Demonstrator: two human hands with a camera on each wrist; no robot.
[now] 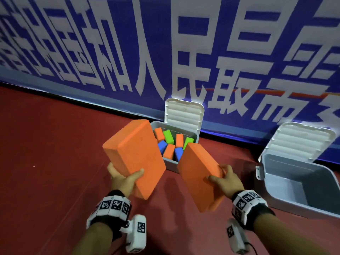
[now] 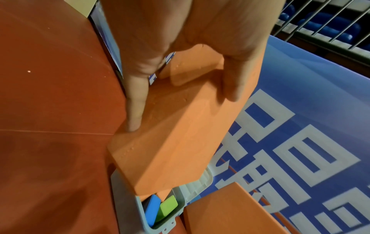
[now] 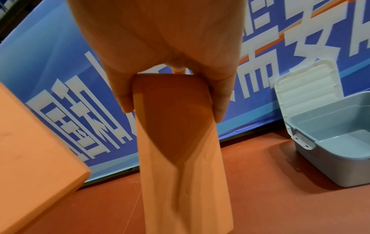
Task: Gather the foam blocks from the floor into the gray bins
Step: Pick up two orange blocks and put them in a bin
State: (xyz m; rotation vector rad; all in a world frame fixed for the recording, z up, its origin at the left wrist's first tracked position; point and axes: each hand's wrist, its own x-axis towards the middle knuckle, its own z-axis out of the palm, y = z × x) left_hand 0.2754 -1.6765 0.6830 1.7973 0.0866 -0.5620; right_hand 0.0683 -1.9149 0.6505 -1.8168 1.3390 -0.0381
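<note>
My left hand [image 1: 125,176] grips a large orange foam block [image 1: 134,157] by its near end, thumb on top. It hangs over the left edge of a gray bin [image 1: 172,165] that holds several small orange, green and blue blocks [image 1: 169,144]. In the left wrist view the fingers [image 2: 136,110] clasp this block [image 2: 170,142] above the bin [image 2: 128,204]. My right hand [image 1: 223,178] grips a second large orange block [image 1: 199,176] in front of the bin's right side. The right wrist view shows fingers [image 3: 220,98] and thumb pinching that block [image 3: 180,150] edge-on.
A second gray bin [image 1: 301,188], empty with its white lid [image 1: 299,142] up, stands at the right on the red floor [image 1: 46,162]. The first bin's white lid [image 1: 184,113] leans on a blue banner wall [image 1: 165,43] just behind both bins.
</note>
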